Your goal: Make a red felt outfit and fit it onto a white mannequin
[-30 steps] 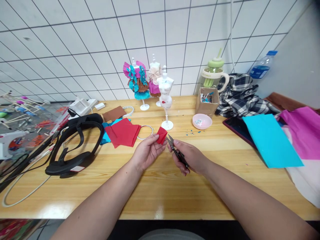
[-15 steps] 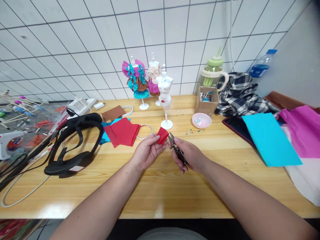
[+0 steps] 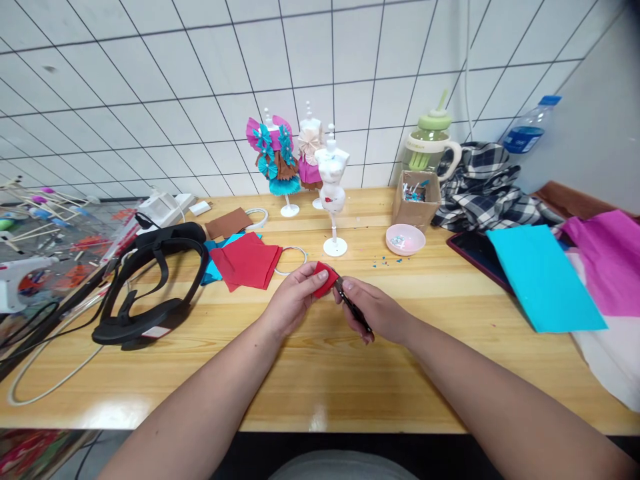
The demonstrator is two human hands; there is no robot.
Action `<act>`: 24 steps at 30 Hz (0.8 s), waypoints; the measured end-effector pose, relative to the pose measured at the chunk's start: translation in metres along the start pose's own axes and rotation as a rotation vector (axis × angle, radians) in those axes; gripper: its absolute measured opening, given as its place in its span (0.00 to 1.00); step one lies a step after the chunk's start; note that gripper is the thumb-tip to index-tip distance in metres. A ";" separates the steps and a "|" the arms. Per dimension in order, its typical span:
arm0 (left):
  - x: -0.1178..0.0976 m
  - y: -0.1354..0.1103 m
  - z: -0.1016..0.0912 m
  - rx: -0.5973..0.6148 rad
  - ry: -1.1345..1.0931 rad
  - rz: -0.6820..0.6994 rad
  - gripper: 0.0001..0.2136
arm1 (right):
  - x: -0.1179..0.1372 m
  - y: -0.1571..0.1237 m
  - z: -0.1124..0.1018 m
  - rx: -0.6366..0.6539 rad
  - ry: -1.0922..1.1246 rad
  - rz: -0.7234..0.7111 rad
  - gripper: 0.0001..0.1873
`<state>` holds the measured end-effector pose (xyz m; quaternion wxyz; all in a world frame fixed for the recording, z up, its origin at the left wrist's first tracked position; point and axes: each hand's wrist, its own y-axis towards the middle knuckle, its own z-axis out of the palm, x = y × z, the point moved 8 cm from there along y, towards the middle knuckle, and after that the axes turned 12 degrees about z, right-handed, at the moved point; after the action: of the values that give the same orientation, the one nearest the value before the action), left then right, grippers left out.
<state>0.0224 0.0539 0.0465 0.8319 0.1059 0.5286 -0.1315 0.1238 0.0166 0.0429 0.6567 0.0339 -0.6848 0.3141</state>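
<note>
A small folded piece of red crepe paper (image 3: 325, 280) is pinched between the thumb and fingers of my left hand (image 3: 299, 293). My right hand (image 3: 370, 308) grips small dark scissors (image 3: 356, 311), whose blades meet the paper's right edge. Just beyond my hands stands a white mini mannequin (image 3: 332, 175) on a round base, with a red spot at its waist. To the left lies a stack of red paper sheets (image 3: 250, 261) over blue ones.
Two dressed mannequins (image 3: 274, 160) stand at the back. A pink bowl (image 3: 405, 248), a cardboard box (image 3: 413, 212) and a green-lidded cup (image 3: 431, 143) are right of centre. A black headset (image 3: 150, 287) lies left; blue paper (image 3: 547, 280) lies right.
The scissors' blades have come onto the red paper's edge and closed up. My left thumb has shifted over the paper. The view has tilted slightly.
</note>
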 end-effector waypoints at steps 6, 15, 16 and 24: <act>-0.002 0.002 -0.006 -0.027 0.101 0.054 0.09 | 0.005 -0.002 -0.001 0.009 0.041 -0.069 0.19; -0.015 0.004 -0.002 0.074 0.297 0.166 0.10 | 0.005 -0.002 -0.001 0.043 0.100 -0.095 0.20; -0.016 0.004 -0.003 0.067 0.317 0.173 0.11 | 0.005 -0.002 -0.001 0.033 0.098 -0.098 0.21; -0.031 0.006 -0.011 0.003 0.435 0.223 0.10 | 0.008 -0.005 -0.004 0.004 0.005 -0.062 0.24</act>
<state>0.0027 0.0664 0.0701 0.7077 0.1906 0.6802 -0.0136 0.1288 0.0171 0.0522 0.6677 0.0558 -0.6812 0.2951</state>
